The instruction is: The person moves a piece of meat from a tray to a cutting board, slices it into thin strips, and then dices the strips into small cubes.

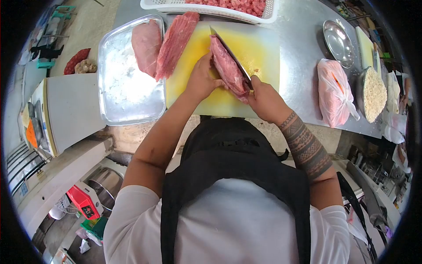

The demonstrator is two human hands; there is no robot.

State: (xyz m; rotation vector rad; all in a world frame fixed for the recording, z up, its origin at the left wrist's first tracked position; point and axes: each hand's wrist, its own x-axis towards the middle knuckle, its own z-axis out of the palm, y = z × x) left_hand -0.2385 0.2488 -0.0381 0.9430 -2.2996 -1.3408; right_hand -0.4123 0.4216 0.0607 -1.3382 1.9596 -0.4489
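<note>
A long piece of raw red meat (226, 66) is on or just above the yellow-stained white cutting board (267, 46). My left hand (202, 81) grips it from the left side, fingers curled round its edge. My right hand (264, 99) is closed round a knife (231, 53), whose handle is mostly hidden under the fingers. Along the meat's right side runs the blade, its tip pointing away from me. To the left, a striped red slab of meat (177, 44) overlaps the board and the metal tray (103, 83); a paler piece of meat (146, 46) lies in that tray.
A white plastic basket (273, 13) of diced meat (237, 6) stands at the far edge. On the right are a metal bowl (338, 44), a tied plastic bag (334, 94) and a bowl of pale crumbly food (374, 94). A white-sided cabinet or freezer (74, 110) stands left.
</note>
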